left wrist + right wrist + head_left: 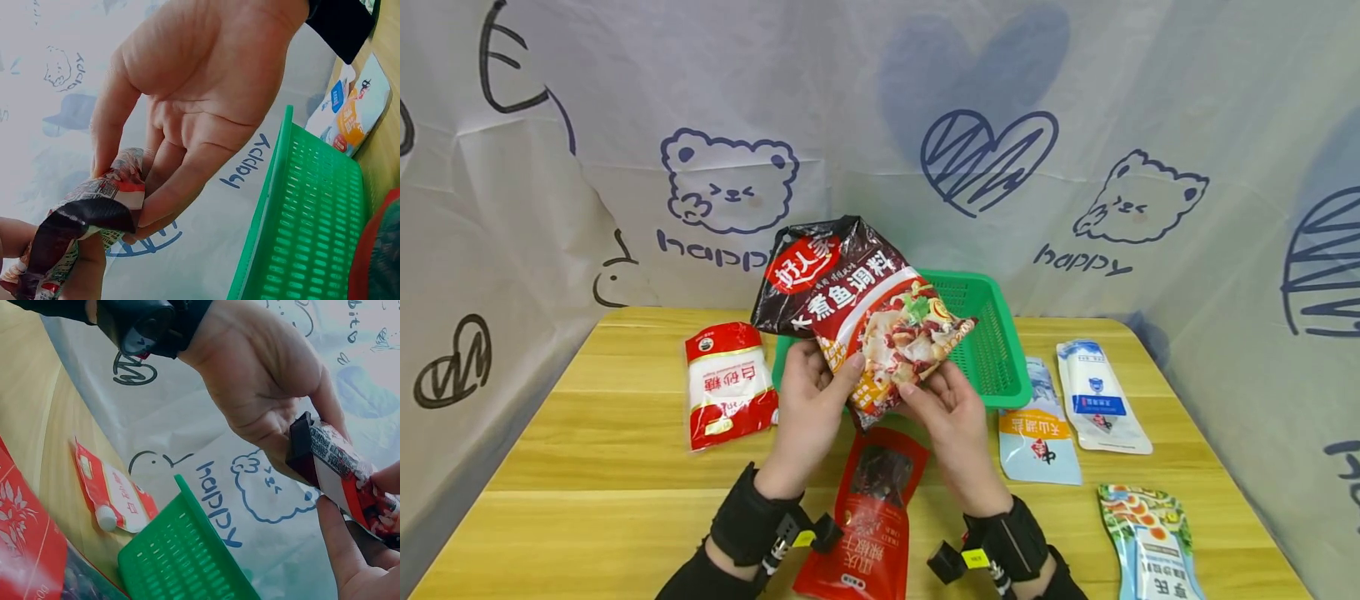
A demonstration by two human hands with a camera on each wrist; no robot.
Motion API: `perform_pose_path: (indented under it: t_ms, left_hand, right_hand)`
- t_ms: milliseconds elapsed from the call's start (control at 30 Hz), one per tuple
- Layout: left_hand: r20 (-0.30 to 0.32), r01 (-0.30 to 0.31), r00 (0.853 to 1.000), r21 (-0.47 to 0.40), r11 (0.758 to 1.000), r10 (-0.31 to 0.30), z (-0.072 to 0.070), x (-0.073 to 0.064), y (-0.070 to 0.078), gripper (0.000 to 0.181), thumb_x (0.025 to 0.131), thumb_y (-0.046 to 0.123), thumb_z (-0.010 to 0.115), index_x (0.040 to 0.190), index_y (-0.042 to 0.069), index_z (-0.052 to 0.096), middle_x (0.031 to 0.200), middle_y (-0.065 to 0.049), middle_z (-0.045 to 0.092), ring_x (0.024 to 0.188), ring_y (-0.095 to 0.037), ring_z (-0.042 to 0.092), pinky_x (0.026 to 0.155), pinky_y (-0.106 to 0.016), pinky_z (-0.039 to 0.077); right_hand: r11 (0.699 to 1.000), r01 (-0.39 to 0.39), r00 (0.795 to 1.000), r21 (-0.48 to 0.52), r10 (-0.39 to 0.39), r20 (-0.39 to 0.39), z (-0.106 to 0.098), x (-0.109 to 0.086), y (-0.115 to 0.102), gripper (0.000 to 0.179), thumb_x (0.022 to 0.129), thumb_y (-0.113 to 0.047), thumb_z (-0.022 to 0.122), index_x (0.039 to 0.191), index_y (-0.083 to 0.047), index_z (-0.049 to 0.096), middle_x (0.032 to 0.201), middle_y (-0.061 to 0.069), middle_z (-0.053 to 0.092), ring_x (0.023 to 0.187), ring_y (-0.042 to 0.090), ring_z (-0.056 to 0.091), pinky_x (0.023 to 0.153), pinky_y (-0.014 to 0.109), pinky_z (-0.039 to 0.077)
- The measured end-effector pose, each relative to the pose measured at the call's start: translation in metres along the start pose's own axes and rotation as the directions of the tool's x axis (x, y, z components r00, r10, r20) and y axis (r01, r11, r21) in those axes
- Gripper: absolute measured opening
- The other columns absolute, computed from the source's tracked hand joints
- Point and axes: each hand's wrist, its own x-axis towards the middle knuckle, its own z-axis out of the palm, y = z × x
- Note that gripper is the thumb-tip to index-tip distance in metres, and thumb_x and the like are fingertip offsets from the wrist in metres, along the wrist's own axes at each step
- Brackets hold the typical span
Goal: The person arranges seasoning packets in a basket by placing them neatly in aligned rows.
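Note:
A dark red and black fish seasoning packet (880,308) is held up above the table, tilted, its printed front facing me. My left hand (811,412) pinches its lower left edge, thumb on the front. On the lower right edge, my right hand (953,425) grips it with the thumb in front and the fingers behind. Both wrist views show the packet edge-on between thumb and fingers. Behind and below it stands a green basket (1004,342), partly hidden by the packet. A red dried chili bag (868,533) lies on the table between my forearms.
On the left lies a red and white sugar bag (730,383). To the right are a blue and orange salt bag (1039,433), a white and blue bag (1097,396) and a green-blue pouch (1153,542). A white cloth with drawings (865,100) hangs behind the wooden table (587,500).

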Motion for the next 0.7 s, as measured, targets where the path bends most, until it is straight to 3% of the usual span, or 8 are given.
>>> perform_pose_path:
  t_ms: [267, 400, 567, 700]
  left_hand:
    - [0.011, 0.018, 1.000, -0.032, 0.999, -0.017, -0.001, 0.000, 0.003, 0.048, 0.104, 0.002, 0.058, 0.143, -0.006, 0.030, 0.141, -0.027, 0.055, 0.113, -0.019, 0.065, 0.090, -0.026, 0.058]
    - [0.028, 0.022, 0.999, -0.029, 0.999, -0.022, -0.001, 0.000, 0.004, 0.048, 0.103, 0.000, 0.058, 0.142, -0.006, 0.031, 0.138, -0.029, 0.057, 0.107, -0.016, 0.068, 0.087, -0.028, 0.060]
    - [0.071, 0.026, 0.997, -0.014, 1.000, -0.025, -0.001, 0.000, 0.002, 0.046, 0.103, -0.002, 0.058, 0.141, -0.005, 0.033, 0.134, -0.031, 0.060, 0.099, -0.013, 0.071, 0.082, -0.028, 0.061]
    - [0.123, -0.002, 0.992, 0.038, 0.999, -0.003, -0.003, 0.000, 0.001, 0.042, 0.102, -0.004, 0.058, 0.137, -0.004, 0.036, 0.121, -0.030, 0.065, 0.085, -0.010, 0.067, 0.073, -0.022, 0.056]
  right_hand:
    - [0.997, 0.012, 0.999, 0.074, -0.008, -0.047, -0.015, 0.008, -0.008, 0.057, 0.105, -0.008, 0.056, 0.158, -0.008, 0.034, 0.147, 0.017, 0.053, 0.117, 0.022, 0.066, 0.089, 0.038, 0.061]
    - [0.998, 0.008, 0.996, 0.060, -0.002, -0.085, -0.029, 0.015, -0.016, 0.057, 0.106, -0.013, 0.053, 0.160, -0.012, 0.033, 0.149, 0.012, 0.051, 0.119, 0.020, 0.064, 0.090, 0.034, 0.061]
    - [0.999, -0.019, 0.997, -0.035, 0.017, -0.071, -0.048, 0.019, -0.029, 0.057, 0.109, -0.016, 0.051, 0.162, -0.010, 0.030, 0.155, 0.013, 0.046, 0.126, 0.018, 0.060, 0.091, 0.028, 0.058]
    - [0.983, -0.058, 0.998, -0.173, 0.053, -0.034, -0.061, 0.020, -0.038, 0.057, 0.109, -0.018, 0.053, 0.162, -0.011, 0.033, 0.157, 0.011, 0.046, 0.130, 0.017, 0.055, 0.090, 0.025, 0.055]
